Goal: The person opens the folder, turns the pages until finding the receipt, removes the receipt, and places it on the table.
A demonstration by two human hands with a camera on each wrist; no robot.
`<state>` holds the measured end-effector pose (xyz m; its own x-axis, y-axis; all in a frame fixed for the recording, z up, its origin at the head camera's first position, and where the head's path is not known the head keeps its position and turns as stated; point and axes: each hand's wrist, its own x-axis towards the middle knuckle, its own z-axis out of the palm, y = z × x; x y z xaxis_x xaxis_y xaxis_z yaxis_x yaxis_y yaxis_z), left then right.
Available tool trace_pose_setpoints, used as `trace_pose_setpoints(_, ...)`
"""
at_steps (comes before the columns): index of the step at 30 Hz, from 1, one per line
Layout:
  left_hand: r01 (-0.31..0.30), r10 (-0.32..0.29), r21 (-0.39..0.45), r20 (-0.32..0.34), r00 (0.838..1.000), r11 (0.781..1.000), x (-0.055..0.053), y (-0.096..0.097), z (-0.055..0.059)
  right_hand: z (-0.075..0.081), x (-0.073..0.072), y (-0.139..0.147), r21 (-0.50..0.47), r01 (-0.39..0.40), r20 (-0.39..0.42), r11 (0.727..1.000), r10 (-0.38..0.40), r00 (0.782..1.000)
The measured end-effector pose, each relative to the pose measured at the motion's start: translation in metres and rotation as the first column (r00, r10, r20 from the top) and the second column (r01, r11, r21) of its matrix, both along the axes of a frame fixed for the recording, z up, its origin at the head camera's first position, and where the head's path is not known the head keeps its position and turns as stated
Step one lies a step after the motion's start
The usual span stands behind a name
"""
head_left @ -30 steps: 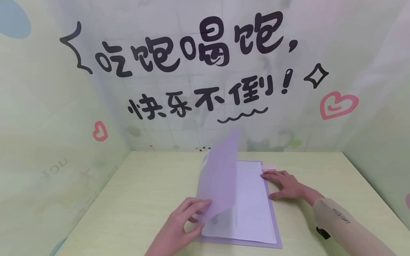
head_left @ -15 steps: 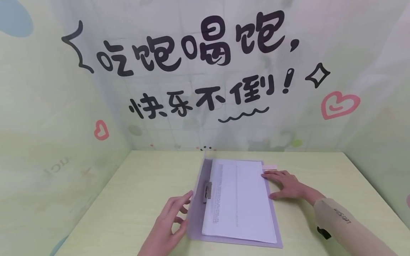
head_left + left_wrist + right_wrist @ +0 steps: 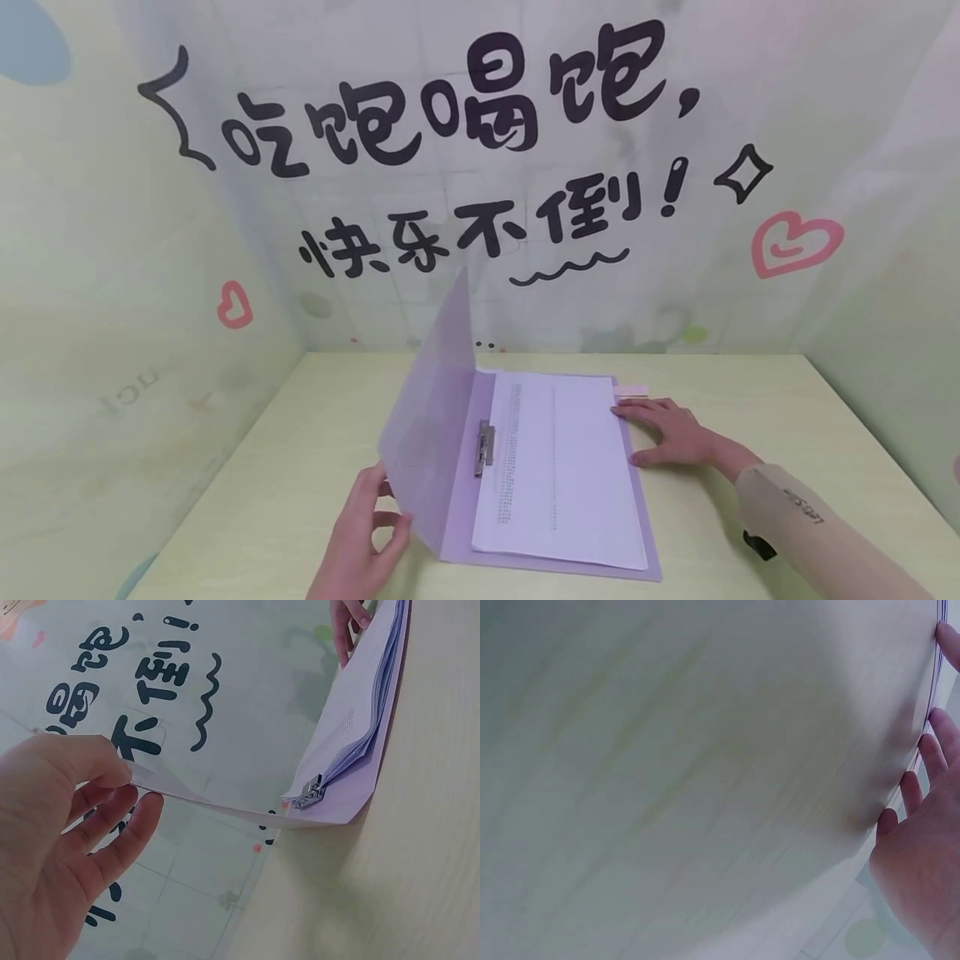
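A purple clip folder (image 3: 461,500) lies on the table, its front cover (image 3: 431,425) raised and leaning left. My left hand (image 3: 360,529) pinches the cover's free edge between thumb and fingers; the left wrist view shows that edge running into the left hand (image 3: 82,817). A metal clip (image 3: 484,447) sits near the spine, at the left edge of a stack of printed white sheets (image 3: 570,475). My right hand (image 3: 667,433) rests at the folder's right edge with fingers spread. In the right wrist view, the right hand's fingertips (image 3: 934,754) touch the sheets' and folder's side.
A small pink tab (image 3: 632,391) sticks out by the folder's upper right corner. The pale wooden table (image 3: 285,467) stretches left and right of the folder. A printed backdrop (image 3: 375,317) with black lettering encloses the back and sides.
The left hand has carried the cover from over the sheets, through upright, to a leftward lean, baring the clip and printed page. The right hand has stayed in place.
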<state>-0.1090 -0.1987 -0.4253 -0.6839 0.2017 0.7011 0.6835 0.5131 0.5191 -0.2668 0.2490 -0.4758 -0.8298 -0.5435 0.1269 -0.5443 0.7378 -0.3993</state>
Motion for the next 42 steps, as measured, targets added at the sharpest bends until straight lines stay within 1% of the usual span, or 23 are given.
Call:
trace_pose_setpoints(4, -0.022, 0.022, 0.022, 0.002, 1.0, 1.0, 0.001, -0.004, 0.003, 0.002, 0.0, 0.0, 0.001, 0.003, -0.005, 1.0, -0.003, 1.0)
trace_pose_setpoints(8, -0.068, 0.069, 0.035, -0.007, 0.998, 0.997, 0.002, -0.01, 0.01, 0.003, 0.0, -0.002, 0.0, -0.005, -0.014, 1.0, 0.005, 1.0)
trace_pose_setpoints(10, -0.088, 0.089, 0.058, -0.012, 0.996, 0.994, 0.002, -0.015, 0.014, 0.003, 0.0, -0.004, -0.003, -0.008, -0.015, 1.0, 0.008, 1.0)
trace_pose_setpoints(12, -0.094, 0.096, 0.086, -0.027, 0.995, 0.992, 0.002, -0.02, 0.019, 0.003, 0.0, -0.005, -0.005, -0.01, -0.015, 1.0, 0.01, 1.0)
trace_pose_setpoints(14, -0.1, 0.103, 0.112, -0.022, 0.994, 0.989, 0.003, -0.026, 0.025, 0.003, 0.0, -0.006, -0.009, -0.005, -0.01, 1.0, 0.005, 1.0)
trace_pose_setpoints(16, -0.108, 0.11, 0.119, -0.008, 0.994, 0.987, 0.005, -0.032, 0.032, 0.002, 0.001, -0.006, -0.009, -0.001, -0.006, 1.0, 0.001, 1.0)
trace_pose_setpoints(19, -0.159, 0.157, 0.112, 0.028, 0.987, 0.981, 0.007, -0.042, 0.043, 0.001, 0.001, -0.006, -0.007, 0.004, -0.002, 1.0, -0.004, 1.0)
trace_pose_setpoints(22, -0.23, 0.227, 0.106, 0.045, 0.973, 0.967, 0.009, -0.05, 0.052, 0.0, 0.001, -0.006, -0.005, 0.007, 0.001, 1.0, -0.007, 1.0)
trace_pose_setpoints(24, -0.289, 0.284, 0.117, 0.061, 0.957, 0.95, 0.01, -0.055, 0.056, 0.0, 0.001, -0.006, -0.003, 0.007, 0.005, 1.0, -0.007, 1.0)
trace_pose_setpoints(26, -0.356, 0.346, 0.114, 0.099, 0.933, 0.928, 0.011, -0.059, 0.058, 0.0, 0.001, -0.006, 0.0, 0.007, 0.01, 1.0, -0.007, 1.0)
trace_pose_setpoints(27, -0.387, 0.375, 0.109, 0.12, 0.919, 0.915, 0.012, -0.061, 0.059, 0.0, 0.001, -0.006, 0.003, 0.005, 0.012, 1.0, -0.005, 1.0)
trace_pose_setpoints(29, -0.449, 0.43, 0.093, 0.17, 0.887, 0.889, 0.013, -0.066, 0.06, 0.0, 0.0, -0.006, 0.013, -0.001, 0.013, 1.0, 0.0, 1.0)
trace_pose_setpoints(31, -0.494, 0.471, 0.074, 0.207, 0.857, 0.866, 0.013, -0.071, 0.06, 0.002, 0.0, -0.007, 0.01, 0.001, 0.022, 1.0, -0.002, 1.0)
trace_pose_setpoints(37, -0.581, 0.543, 0.056, 0.292, 0.787, 0.812, 0.011, -0.084, 0.052, 0.006, -0.002, -0.005, 0.013, 0.008, 0.026, 1.0, -0.008, 1.0)
trace_pose_setpoints(39, -0.595, 0.557, 0.031, 0.316, 0.768, 0.803, 0.01, -0.089, 0.048, 0.007, -0.003, -0.003, 0.017, 0.009, 0.024, 1.0, -0.009, 1.0)
trace_pose_setpoints(42, -0.598, 0.563, -0.018, 0.361, 0.744, 0.801, 0.007, -0.095, 0.042, 0.008, -0.005, -0.001, 0.017, 0.017, 0.027, 1.0, -0.018, 0.999)
